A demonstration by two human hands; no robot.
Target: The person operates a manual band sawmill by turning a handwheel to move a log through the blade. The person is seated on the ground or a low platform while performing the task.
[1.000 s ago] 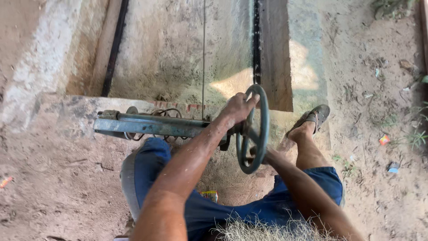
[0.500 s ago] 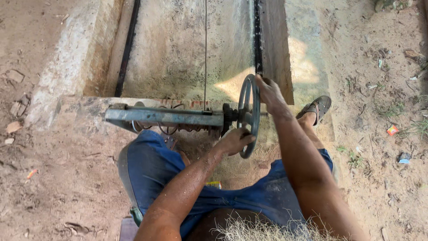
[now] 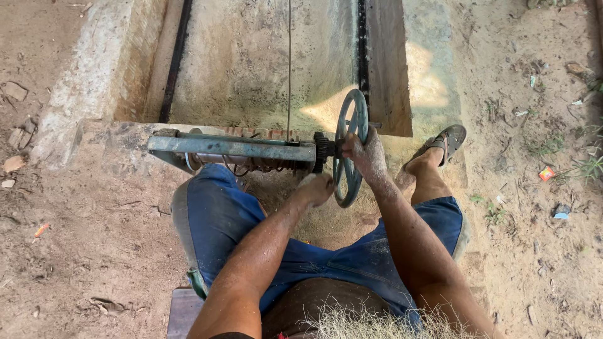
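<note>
Sandy ground; hands (image 3: 364, 154) grip green handwheel (image 3: 349, 148).

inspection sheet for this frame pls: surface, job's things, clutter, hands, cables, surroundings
Surface: dry sandy ground; concrete trough ahead.
Job's things: green handwheel on a metal winch frame, with a small gear beside the wheel.
Clutter: stones, litter scraps, dry leaves.
Hands: right hand has its grip on the wheel rim; left hand is a fist at the lower rim, contact unclear.
Cables: thin line runs from winch along the trough.
Surroundings: wooden plank, sandal on the right foot.
</note>
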